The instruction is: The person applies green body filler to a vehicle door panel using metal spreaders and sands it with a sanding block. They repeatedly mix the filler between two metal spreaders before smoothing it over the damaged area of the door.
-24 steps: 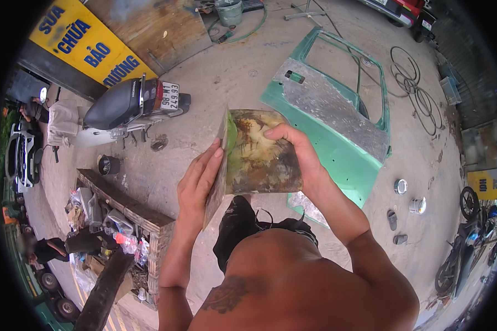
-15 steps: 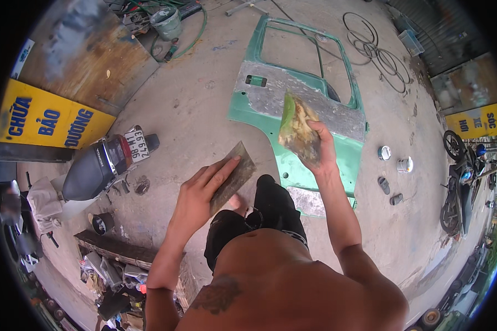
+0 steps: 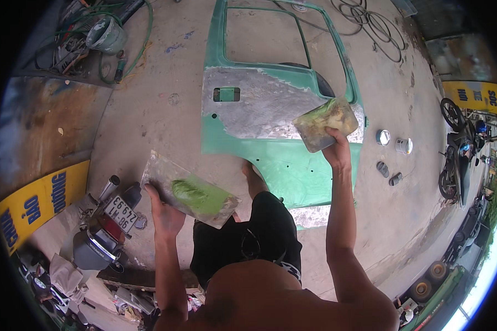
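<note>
My left hand [image 3: 165, 215], at lower centre-left, grips the left end of a flat rectangular plate [image 3: 161, 171], its upper face showing a mound of bright green paste [image 3: 199, 196]. My right hand [image 3: 337, 147] holds a smaller stained square spreader [image 3: 323, 124], thumb on its face, with green paste along its top. Beyond both hands a green vehicle door shell [image 3: 281, 165] lies on the concrete, with grey patched areas across its middle and bottom and an open window frame. The spreader appears over the door's right part. My bare foot [image 3: 253, 174] is beside the door's curved cutout.
A bucket [image 3: 102, 36] with hoses and tools is upper left; coiled hose [image 3: 364, 22] upper right. A scooter [image 3: 96, 248] and board [image 3: 55, 127] are left. Two cans [image 3: 403, 145], sandals [image 3: 383, 169] and a motorcycle [image 3: 453, 149] are right.
My hands have moved apart, the left plate has turned face up, revealing the green paste, and the view has swung so the door sits more centrally before me.
</note>
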Tool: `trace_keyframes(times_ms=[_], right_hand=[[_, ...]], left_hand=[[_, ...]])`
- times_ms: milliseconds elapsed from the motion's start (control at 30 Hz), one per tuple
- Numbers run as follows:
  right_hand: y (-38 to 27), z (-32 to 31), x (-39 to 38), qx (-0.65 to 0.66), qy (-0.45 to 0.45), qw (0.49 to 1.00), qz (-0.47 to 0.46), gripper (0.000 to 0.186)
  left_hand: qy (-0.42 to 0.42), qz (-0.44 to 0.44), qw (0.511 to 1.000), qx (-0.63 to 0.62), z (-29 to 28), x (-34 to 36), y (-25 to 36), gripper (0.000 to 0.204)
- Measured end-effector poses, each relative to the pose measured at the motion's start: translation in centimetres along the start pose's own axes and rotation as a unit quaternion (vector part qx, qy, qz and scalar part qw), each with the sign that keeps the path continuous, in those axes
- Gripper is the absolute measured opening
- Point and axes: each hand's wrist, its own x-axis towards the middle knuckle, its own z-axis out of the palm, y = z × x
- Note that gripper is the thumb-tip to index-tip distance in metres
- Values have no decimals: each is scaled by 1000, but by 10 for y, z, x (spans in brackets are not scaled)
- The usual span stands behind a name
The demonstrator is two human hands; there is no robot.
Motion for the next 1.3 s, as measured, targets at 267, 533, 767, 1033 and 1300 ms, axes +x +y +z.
trace_keyframes(times_ms=[267,533,767,1033,1300], right_hand=[[166,-51,352,-798,-108,587,-82,59],[219,-88,498,-919,-126,372,9,72],[240,-100,467,-911,-114,396,-19,67],[281,-123,323,-896,-123,425,-18,66],[307,-154,210,-870,-117,479,-22,72]], left_hand=[[66,-89,994,6,-131,182,-9,78],[168,-138,976,1,-226,209,-52,74],[270,-144,952,-10,-225,225,-85,69],[175,-133,975,-45,-174,249,-96,67],[131,-122,931,-317,-153,261,-91,70]])
